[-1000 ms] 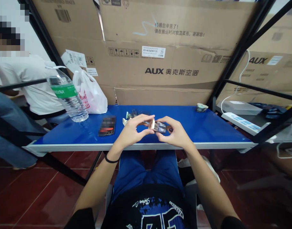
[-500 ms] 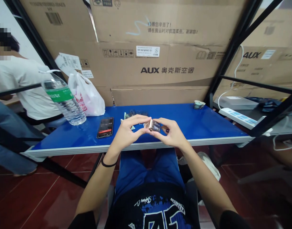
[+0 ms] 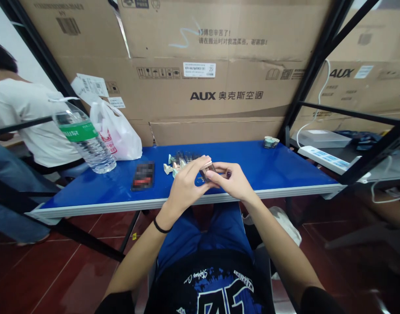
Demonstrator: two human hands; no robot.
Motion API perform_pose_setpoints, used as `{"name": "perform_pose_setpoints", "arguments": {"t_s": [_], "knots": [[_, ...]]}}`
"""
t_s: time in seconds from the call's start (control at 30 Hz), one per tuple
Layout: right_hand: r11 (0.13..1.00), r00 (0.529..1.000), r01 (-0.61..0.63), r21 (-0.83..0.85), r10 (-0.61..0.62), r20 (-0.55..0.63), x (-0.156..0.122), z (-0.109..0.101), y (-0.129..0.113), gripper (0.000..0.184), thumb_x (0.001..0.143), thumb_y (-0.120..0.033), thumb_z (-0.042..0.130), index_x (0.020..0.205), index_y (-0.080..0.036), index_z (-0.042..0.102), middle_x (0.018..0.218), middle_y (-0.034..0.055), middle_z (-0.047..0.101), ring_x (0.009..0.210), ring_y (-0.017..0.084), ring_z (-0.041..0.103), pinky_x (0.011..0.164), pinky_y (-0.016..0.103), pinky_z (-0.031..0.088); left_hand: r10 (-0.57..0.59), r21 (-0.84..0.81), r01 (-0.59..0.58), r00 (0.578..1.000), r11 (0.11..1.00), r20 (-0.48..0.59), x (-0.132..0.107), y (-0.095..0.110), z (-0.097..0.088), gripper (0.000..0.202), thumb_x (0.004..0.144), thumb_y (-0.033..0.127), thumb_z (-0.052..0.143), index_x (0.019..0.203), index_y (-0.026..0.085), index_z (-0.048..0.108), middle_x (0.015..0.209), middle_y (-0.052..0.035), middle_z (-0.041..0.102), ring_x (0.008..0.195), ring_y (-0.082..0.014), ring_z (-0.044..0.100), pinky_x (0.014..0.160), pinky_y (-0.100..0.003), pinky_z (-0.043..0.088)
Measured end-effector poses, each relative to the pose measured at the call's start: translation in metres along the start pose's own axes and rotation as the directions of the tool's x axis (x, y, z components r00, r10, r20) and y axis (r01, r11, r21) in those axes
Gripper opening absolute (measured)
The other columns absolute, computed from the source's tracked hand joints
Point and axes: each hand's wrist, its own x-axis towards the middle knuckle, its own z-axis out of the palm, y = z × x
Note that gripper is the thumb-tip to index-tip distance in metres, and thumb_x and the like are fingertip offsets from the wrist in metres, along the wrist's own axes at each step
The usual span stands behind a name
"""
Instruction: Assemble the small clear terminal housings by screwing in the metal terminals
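Observation:
Both hands meet above the front edge of the blue table [image 3: 239,159]. Between them is a small brownish box [image 3: 207,169], its printed side and pale end partly covered by fingers. My left hand [image 3: 189,181] grips it from the left, fingertips over the top and thumb underneath. From the right, my right hand [image 3: 234,181] pinches the box with thumb and index finger. A small dark round piece [image 3: 229,174] shows at the curled fingers of that hand; whether it is worn or held I cannot tell. Behind my left hand lie several small pale and dark pieces [image 3: 168,168], partly hidden.
A phone [image 3: 142,175] lies left of my hands. Further left stand a tilted water bottle [image 3: 85,137] and a white plastic bag [image 3: 119,131]. A small crumpled item [image 3: 270,141] sits at the back right, near a power strip [image 3: 327,159]. Large cardboard boxes [image 3: 229,113] rise behind; a person [image 3: 32,117] sits at left.
The box has turned and tilted between my fingers. My left hand has shifted right and reaches further over it; my right thumb now presses its near face. More pale pieces show behind.

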Motion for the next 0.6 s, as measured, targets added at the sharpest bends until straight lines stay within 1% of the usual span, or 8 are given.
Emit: {"name": "perform_pose_setpoints", "arguments": {"t_s": [0.07,0.13,0.2,0.33,0.4,0.5,0.57,0.6], "knots": [[1.000,1.000,-0.002,0.027,0.002,0.018,-0.001,0.003,0.000,0.047,0.086,-0.056,0.081,0.115,-0.019,0.082,0.111,0.0093,0.084,0.096,0.025,0.078,0.080,0.034,0.062,0.014,0.005,-0.013,0.999,1.000,-0.047,-0.001,0.000,0.001,0.046,0.096,0.028,0.079,0.139,0.018,0.066,0.139,-0.0134,0.075,0.130,-0.0260,0.073,0.112,-0.043,0.062],[0.999,0.999,0.014,0.033,-0.015,0.032,-0.002,0.005,-0.001,0.045,0.087,-0.055,0.081,0.114,-0.019,0.081,0.111,0.0091,0.084,0.100,0.026,0.080,0.087,0.037,0.063,0.024,0.004,-0.024,0.997,1.000,-0.070,-0.001,-0.001,-0.002,0.041,0.096,0.026,0.077,0.136,0.019,0.069,0.136,-0.0118,0.077,0.124,-0.0248,0.076,0.108,-0.041,0.064],[0.999,0.998,0.034,0.027,-0.036,0.047,-0.003,0.006,-0.003,0.041,0.087,-0.053,0.080,0.111,-0.019,0.082,0.110,0.0090,0.084,0.101,0.026,0.080,0.091,0.038,0.063,0.030,-0.001,-0.030,0.998,1.000,-0.058,-0.001,-0.002,-0.006,0.039,0.095,0.026,0.077,0.133,0.019,0.071,0.132,-0.0108,0.079,0.119,-0.0245,0.078,0.105,-0.041,0.066],[0.998,0.996,0.055,0.006,-0.055,0.077,-0.003,0.005,-0.005,0.037,0.089,-0.050,0.079,0.108,-0.018,0.081,0.111,0.0089,0.084,0.105,0.027,0.080,0.093,0.037,0.062,0.018,-0.029,-0.018,1.000,0.999,-0.006,0.000,-0.004,-0.010,0.038,0.094,0.025,0.078,0.131,0.020,0.072,0.127,-0.0093,0.081,0.113,-0.0236,0.080,0.101,-0.040,0.066],[0.999,0.996,0.048,-0.017,-0.046,0.082,-0.003,0.003,-0.005,0.037,0.088,-0.050,0.079,0.108,-0.018,0.081,0.111,0.0088,0.084,0.103,0.026,0.079,0.090,0.036,0.062,0.011,-0.051,-0.011,1.000,0.999,0.007,0.001,-0.005,-0.011,0.039,0.093,0.025,0.080,0.131,0.020,0.073,0.125,-0.0086,0.082,0.111,-0.0230,0.080,0.100,-0.040,0.066],[0.997,0.997,0.038,-0.070,-0.033,0.070,0.000,-0.001,-0.002,0.039,0.089,-0.051,0.077,0.110,-0.018,0.080,0.109,0.0082,0.084,0.098,0.024,0.078,0.075,0.031,0.060,-0.011,-0.096,0.015,0.999,0.995,0.038,0.002,-0.005,-0.011,0.040,0.093,0.025,0.081,0.131,0.020,0.072,0.126,-0.0086,0.081,0.112,-0.0229,0.079,0.103,-0.040,0.064],[0.996,0.998,0.039,-0.081,-0.034,0.054,0.002,-0.002,0.001,0.039,0.090,-0.052,0.075,0.111,-0.019,0.079,0.109,0.0082,0.083,0.097,0.024,0.077,0.068,0.029,0.057,-0.040,-0.119,0.049,0.996,0.992,0.074,0.002,-0.005,-0.010,0.041,0.092,0.028,0.083,0.131,0.021,0.072,0.128,-0.0092,0.080,0.117,-0.0241,0.077,0.106,-0.043,0.062],[0.996,0.998,0.038,-0.078,-0.034,0.045,0.002,-0.003,0.003,0.040,0.090,-0.051,0.075,0.113,-0.019,0.077,0.109,0.0083,0.083,0.096,0.024,0.077,0.067,0.029,0.056,-0.052,-0.123,0.065,0.994,0.990,0.099,0.001,-0.007,-0.010,0.044,0.092,0.030,0.084,0.133,0.022,0.071,0.131,-0.0097,0.079,0.123,-0.0254,0.075,0.110,-0.045,0.061]]}}
